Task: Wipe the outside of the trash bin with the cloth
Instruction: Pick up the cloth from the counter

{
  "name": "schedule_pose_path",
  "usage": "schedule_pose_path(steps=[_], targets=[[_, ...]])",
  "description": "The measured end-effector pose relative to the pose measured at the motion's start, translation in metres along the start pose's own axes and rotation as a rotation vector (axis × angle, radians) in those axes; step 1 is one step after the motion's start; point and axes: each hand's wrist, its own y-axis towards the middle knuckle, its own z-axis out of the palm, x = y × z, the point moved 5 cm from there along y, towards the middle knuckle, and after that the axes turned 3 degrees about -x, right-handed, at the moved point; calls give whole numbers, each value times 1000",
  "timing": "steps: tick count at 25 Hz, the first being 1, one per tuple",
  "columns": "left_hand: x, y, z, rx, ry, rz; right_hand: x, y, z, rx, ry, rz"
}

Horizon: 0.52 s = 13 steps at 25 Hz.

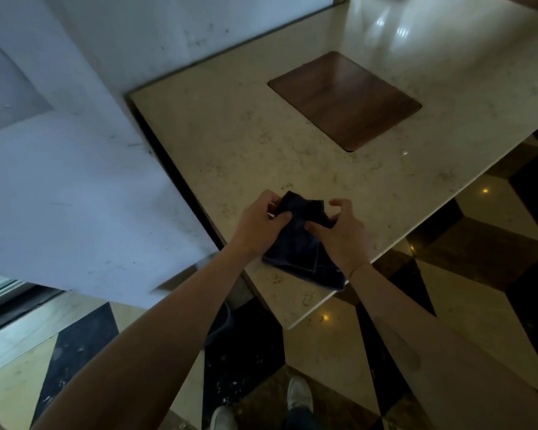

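A dark blue cloth (pixel 302 243) lies folded on the pale marble top (pixel 230 144) of a built-in bin unit, near its front corner. My left hand (pixel 258 225) pinches the cloth's upper left edge between thumb and fingers. My right hand (pixel 339 234) presses on the cloth's right side with thumb and fingertips, its other fingers lifted. A brown wooden flap (pixel 345 97) is set flush in the marble top farther back; this looks like the trash opening. The bin's sides are hidden under the top.
A scuffed white wall panel (pixel 75 181) runs along the left of the unit, with a dark gap between them. The floor (pixel 494 243) is glossy tile in black, brown and cream. My shoes (pixel 298 397) stand just below the counter's corner.
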Motion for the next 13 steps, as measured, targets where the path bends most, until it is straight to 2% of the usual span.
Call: schedule_pose_path(steps=[3, 8, 9, 11, 13], targets=[[-4, -22, -34, -35, -36, 74, 24, -10, 5, 49, -52, -58], [23, -69, -117, -124, -121, 61, 80, -70, 25, 148, 176, -104], [30, -83, -137, -143, -120, 76, 94, -87, 38, 131, 173, -120], [41, -110, -172, -183, -100, 142, 114, -117, 66, -10, 115, -79], [49, -140, -195, -191, -71, 239, 126, -155, 95, -172, 161, 70]])
